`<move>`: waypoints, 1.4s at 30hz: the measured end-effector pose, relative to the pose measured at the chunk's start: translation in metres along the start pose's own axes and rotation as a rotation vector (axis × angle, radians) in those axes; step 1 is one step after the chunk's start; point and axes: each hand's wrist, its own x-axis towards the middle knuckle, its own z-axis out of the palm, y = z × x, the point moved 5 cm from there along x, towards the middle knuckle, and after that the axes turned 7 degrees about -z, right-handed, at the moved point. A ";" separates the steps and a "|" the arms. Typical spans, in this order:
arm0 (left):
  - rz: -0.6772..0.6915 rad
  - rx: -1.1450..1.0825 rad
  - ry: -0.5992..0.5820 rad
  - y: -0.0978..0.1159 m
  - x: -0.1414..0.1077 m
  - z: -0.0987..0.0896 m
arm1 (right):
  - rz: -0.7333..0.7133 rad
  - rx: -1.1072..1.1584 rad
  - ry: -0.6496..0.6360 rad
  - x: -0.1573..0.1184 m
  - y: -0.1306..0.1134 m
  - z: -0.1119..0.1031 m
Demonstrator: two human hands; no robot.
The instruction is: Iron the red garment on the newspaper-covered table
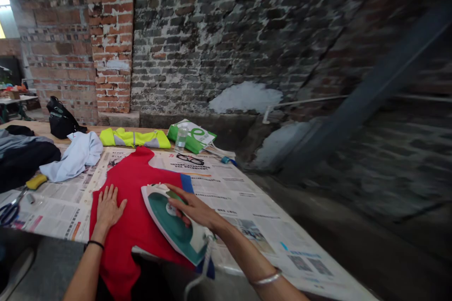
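Note:
Red fabric (132,178) with blue edging lies spread over the newspaper-covered table (247,211), its lower part hanging past the front edge. My left hand (108,208) rests flat on the left part of the cloth, fingers apart. In my right hand (190,207) is the handle of a green and white iron (165,218). The iron sits on the red fabric, its tip pointing away and to the left. A white cord (208,256) runs down from its rear end. The palm side of my right hand is hidden.
Behind the fabric are a folded yellow vest (134,138), a clear bottle (181,136), a green-white bag (197,135) and glasses (190,159). White cloth (76,156), dark clothes (26,157) and scissors (12,209) lie left. A black bag (61,117) stands farther back.

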 end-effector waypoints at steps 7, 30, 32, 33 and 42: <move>-0.005 0.026 -0.041 0.002 -0.002 -0.005 | 0.077 0.052 0.265 0.068 -0.011 0.002; -0.125 -0.036 -0.039 -0.005 -0.031 -0.007 | -0.135 -0.068 -0.260 0.020 -0.019 0.039; -0.127 -0.031 -0.039 -0.005 -0.032 -0.009 | -0.113 -0.065 -0.229 0.033 -0.022 0.046; -0.128 -0.027 -0.036 -0.006 -0.032 -0.009 | -0.100 -0.062 -0.196 0.041 -0.025 0.050; -0.088 0.027 0.011 -0.016 -0.016 -0.009 | -0.034 -0.056 0.060 0.132 -0.081 0.093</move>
